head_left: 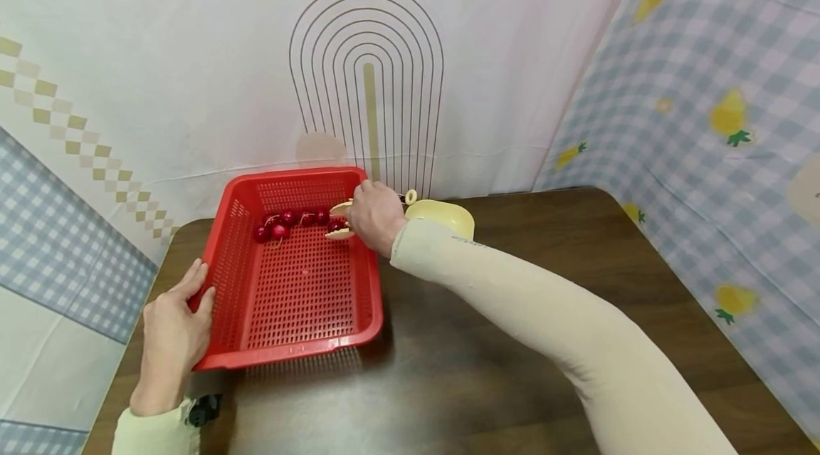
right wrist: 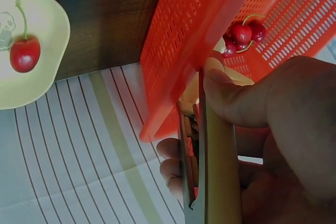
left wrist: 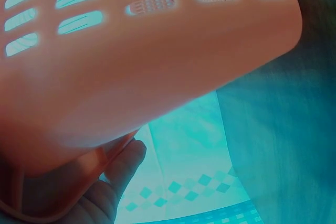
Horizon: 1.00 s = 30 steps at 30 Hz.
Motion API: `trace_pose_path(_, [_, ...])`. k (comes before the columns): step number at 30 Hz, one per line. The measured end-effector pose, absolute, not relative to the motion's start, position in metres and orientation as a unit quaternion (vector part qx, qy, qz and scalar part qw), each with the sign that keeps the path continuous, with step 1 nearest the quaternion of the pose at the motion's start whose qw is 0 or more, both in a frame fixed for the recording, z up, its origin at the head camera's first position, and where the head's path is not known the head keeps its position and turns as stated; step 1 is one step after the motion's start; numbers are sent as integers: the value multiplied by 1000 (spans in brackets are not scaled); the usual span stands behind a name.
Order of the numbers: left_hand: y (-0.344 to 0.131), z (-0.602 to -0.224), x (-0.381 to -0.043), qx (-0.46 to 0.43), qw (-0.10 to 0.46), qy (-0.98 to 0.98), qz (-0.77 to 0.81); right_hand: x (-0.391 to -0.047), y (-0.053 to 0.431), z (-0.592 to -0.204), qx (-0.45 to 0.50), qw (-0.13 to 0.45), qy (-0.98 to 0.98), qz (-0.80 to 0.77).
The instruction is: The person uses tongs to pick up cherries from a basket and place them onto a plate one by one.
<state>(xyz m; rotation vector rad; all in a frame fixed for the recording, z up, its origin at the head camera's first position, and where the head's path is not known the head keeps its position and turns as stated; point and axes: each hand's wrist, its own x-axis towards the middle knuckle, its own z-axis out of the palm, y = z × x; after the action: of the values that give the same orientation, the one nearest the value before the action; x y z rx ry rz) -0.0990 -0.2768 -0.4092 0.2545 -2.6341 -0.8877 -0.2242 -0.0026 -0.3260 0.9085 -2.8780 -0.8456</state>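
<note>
My left hand (head_left: 176,323) grips the left rim of a red perforated plastic basket (head_left: 288,353), thumb on the inner side. The left wrist view shows the basket's wall (left wrist: 157,72) and a fingertip (left wrist: 131,156) at its rim. In my right hand (head_left: 376,218) is a pair of tongs (right wrist: 223,177) with pale yellow tips, reaching over the basket's right edge. The tips lie on either side of a dark red cherry (head_left: 336,226); whether they squeeze it I cannot tell. Several more cherries (head_left: 280,231) lie toward the back of the basket.
Right of the basket stands a pale yellow dish (head_left: 451,214), partly behind my right forearm. One stemmed cherry (right wrist: 25,56) lies in it. A brown wooden table (head_left: 487,384) carries everything. A white patterned cloth (head_left: 243,70) hangs behind, and a checked cloth (head_left: 705,156) hangs at the right.
</note>
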Motion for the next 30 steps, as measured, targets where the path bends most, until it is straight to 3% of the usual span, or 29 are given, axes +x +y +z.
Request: trace_pose_path(30, [-277, -409, -100, 95, 163, -930, -315, -233, -29, -334, 256, -32, -926, -277])
